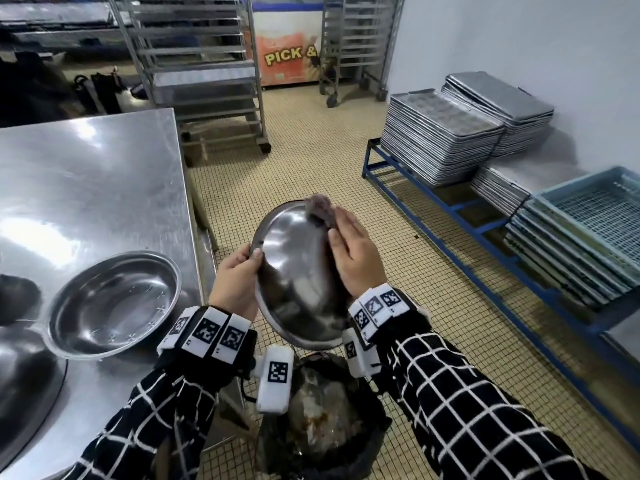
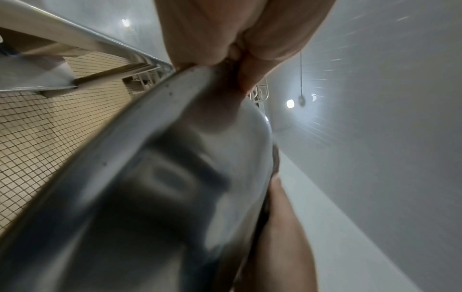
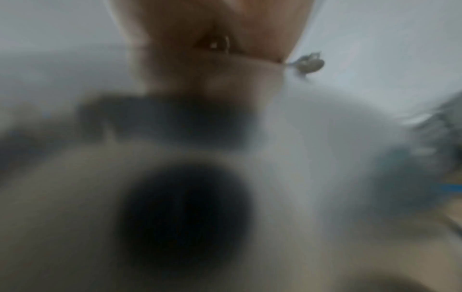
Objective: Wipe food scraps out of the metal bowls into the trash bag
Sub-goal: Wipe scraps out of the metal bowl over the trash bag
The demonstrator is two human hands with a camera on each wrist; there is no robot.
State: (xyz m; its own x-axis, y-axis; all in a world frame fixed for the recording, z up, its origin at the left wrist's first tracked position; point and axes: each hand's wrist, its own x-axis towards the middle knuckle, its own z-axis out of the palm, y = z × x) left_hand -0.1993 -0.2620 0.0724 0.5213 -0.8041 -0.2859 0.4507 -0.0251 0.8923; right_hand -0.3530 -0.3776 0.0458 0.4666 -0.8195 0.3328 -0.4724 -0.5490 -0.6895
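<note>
Left hand pinches the stiff, slick bowl rim above the bag; right hand, fingers fairly flat, presses a cloth inside.

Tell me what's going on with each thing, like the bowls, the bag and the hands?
held bowl: tilted over the bag.
left hand: grips the bowl's rim.
right hand: presses a cloth against the bowl.
trash bag: open, scraps inside.
second bowl: upright on the steel table, looks empty.
</note>
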